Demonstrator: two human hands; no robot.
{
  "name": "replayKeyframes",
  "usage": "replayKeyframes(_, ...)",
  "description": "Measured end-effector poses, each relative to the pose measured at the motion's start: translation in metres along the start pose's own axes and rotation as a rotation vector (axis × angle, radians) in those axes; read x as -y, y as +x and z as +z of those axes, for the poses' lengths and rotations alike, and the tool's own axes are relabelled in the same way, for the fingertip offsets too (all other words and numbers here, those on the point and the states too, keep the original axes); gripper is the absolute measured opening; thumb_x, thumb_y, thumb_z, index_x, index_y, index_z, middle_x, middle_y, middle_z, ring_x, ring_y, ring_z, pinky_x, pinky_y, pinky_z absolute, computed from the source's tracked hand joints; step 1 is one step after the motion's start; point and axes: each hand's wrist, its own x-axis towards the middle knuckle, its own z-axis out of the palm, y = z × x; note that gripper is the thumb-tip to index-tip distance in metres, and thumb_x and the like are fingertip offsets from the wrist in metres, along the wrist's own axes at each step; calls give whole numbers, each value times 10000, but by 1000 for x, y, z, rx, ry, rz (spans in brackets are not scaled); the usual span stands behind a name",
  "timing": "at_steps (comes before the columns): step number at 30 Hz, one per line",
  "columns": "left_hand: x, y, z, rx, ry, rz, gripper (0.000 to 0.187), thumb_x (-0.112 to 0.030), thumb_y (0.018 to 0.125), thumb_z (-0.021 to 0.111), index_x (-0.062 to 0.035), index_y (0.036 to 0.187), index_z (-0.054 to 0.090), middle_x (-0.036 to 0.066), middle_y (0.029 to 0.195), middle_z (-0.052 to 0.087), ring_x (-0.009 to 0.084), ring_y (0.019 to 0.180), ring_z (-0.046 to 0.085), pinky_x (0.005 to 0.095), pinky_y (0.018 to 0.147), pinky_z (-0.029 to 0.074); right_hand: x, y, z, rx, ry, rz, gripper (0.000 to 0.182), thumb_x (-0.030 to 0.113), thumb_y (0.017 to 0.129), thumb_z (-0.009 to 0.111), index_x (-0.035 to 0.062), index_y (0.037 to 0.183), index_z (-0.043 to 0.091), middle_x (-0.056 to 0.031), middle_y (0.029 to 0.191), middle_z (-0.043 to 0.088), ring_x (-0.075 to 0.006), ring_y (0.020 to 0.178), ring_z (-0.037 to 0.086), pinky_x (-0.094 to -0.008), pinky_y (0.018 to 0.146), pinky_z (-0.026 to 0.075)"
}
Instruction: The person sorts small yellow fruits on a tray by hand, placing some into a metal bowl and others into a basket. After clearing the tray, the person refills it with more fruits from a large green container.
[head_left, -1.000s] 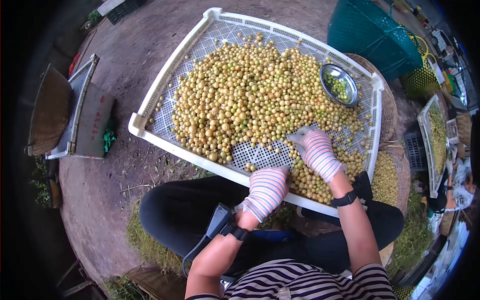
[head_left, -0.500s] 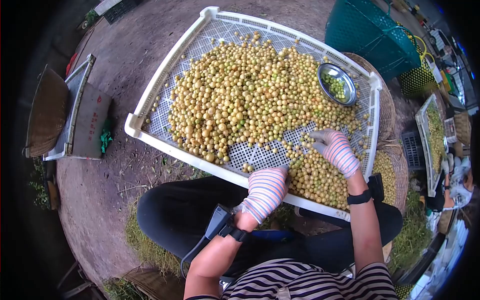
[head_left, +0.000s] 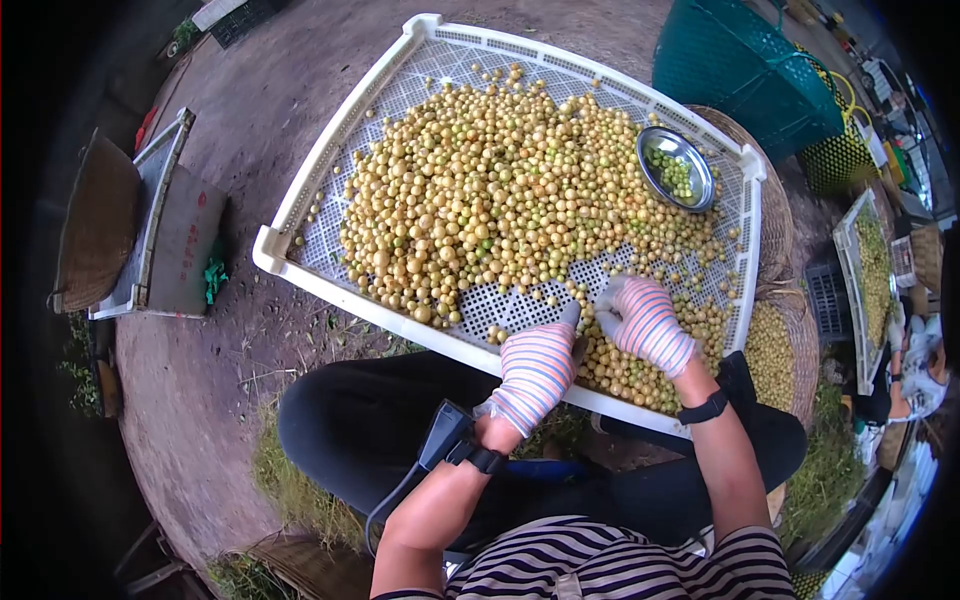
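Observation:
A large white perforated tray (head_left: 330,160) rests across my lap, heaped with several small round yellow-green fruits (head_left: 480,190). My left hand (head_left: 538,368), in a striped glove, lies on the tray's near rim with a finger stretched up over the bare mesh; whether it holds anything is hidden. My right hand (head_left: 645,322), also gloved, rests palm down on the fruits at the near right, fingers spread. Both hands are close together. A small steel bowl (head_left: 677,167) with a few greenish fruits sits on the tray's far right.
A teal plastic basket (head_left: 745,65) stands behind the tray. Woven baskets (head_left: 775,215) of fruit lie under its right side. Another fruit tray (head_left: 868,280) and a seated person are at the right edge. A woven tray and a crate (head_left: 150,225) sit on the ground at left.
My right hand swung out to the right over the fruits, then came back left toward my left hand. My left hand lifted a finger onto the mesh.

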Motion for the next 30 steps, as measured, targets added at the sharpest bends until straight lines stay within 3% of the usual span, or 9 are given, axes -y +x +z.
replayKeyframes(1,0,1,4,2,22,34,317,-255,852,640,-100,1125,598,128,699,648,328,670,648,454,580,500,15,-3,-11,117,113,93,105,162,723,653,60,699,658,-142,746,621,-351,719,610,-460,666,500)
replayKeyframes(7,1,0,16,-8,75,128,142,-234,838,638,-97,879,641,116,671,629,336,665,642,464,569,490,24,-39,19,-157,309,168,125,167,733,678,46,725,646,-151,724,619,-356,686,607,-443,643,501)
replayKeyframes(9,5,0,18,-15,109,130,179,-255,844,639,-102,936,645,119,678,634,336,669,644,465,571,491,30,-51,11,-153,397,304,134,192,758,694,62,767,666,-143,703,621,-347,673,613,-428,648,504)
replayKeyframes(13,7,0,15,-25,76,96,280,-294,852,651,-107,1060,636,131,686,644,336,664,648,464,575,494,49,-75,-27,592,426,257,172,102,775,708,83,945,723,-114,706,619,-269,638,618,-376,639,510)
replayKeyframes(17,-2,-1,9,25,19,42,350,-312,855,658,-104,1135,622,145,698,655,336,666,654,457,593,505,12,-57,-9,-190,415,201,136,77,816,664,114,928,730,-111,876,662,-298,766,645,-388,695,521)
replayKeyframes(22,-1,2,7,1,-38,-16,373,-296,851,659,-100,1168,638,166,729,662,342,700,664,438,635,522,-34,7,1,-17,-201,12,191,44,786,652,116,943,732,-118,926,669,-305,855,638,-414,777,511)
replayKeyframes(25,1,5,4,-2,-68,-51,373,-284,846,667,-101,1171,648,173,735,661,347,706,664,440,654,524,-46,23,10,93,-266,61,145,108,801,646,110,918,732,-119,932,670,-312,870,634,-431,811,503)
replayKeyframes(29,14,4,24,-188,-193,16,335,-302,890,654,-86,1146,661,121,708,677,269,635,666,385,561,510,-53,14,8,-14,124,104,185,184,838,660,77,972,730,-124,893,691,-285,820,659,-416,759,519)
replayKeyframes(30,12,5,23,-88,-546,-112,328,-316,909,637,-77,1132,665,96,701,679,230,618,656,350,530,491,-54,10,10,-5,342,171,210,209,851,660,65,988,726,-110,871,692,-256,799,654,-390,744,518)
